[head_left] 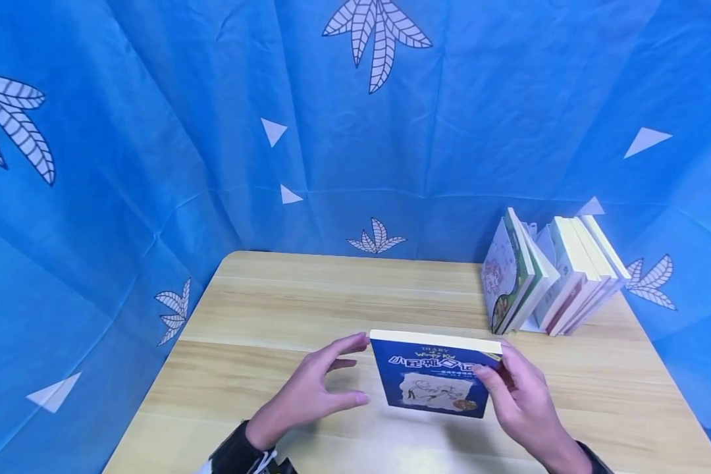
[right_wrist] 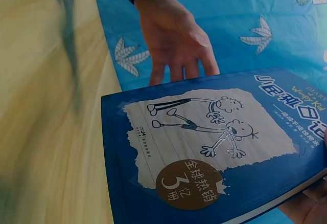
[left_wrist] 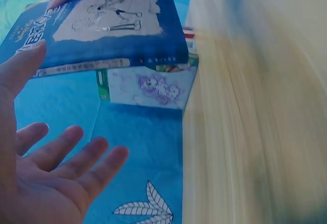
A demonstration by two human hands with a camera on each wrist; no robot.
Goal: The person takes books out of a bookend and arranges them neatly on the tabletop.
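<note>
A dark blue paperback book [head_left: 411, 382] with a cartoon panel on its cover is held above the table, its cover facing me and its pale page edge up. My right hand [head_left: 524, 401] grips it by the right side, thumb on the cover and fingers behind. My left hand [head_left: 316, 382] is beside the book's left edge, fingers spread and thumb apart. In the left wrist view those left fingers [left_wrist: 76, 157] are extended below the book and hold nothing. The right wrist view shows the cover [right_wrist: 204, 132] close up, with only part of the right hand visible at the edge.
Several books [head_left: 512, 276] stand upright at the table's back right, some leaning, with a gap between two groups. The light wooden table [head_left: 308, 289] meets a blue patterned cloth [head_left: 355, 145] at the back and sides.
</note>
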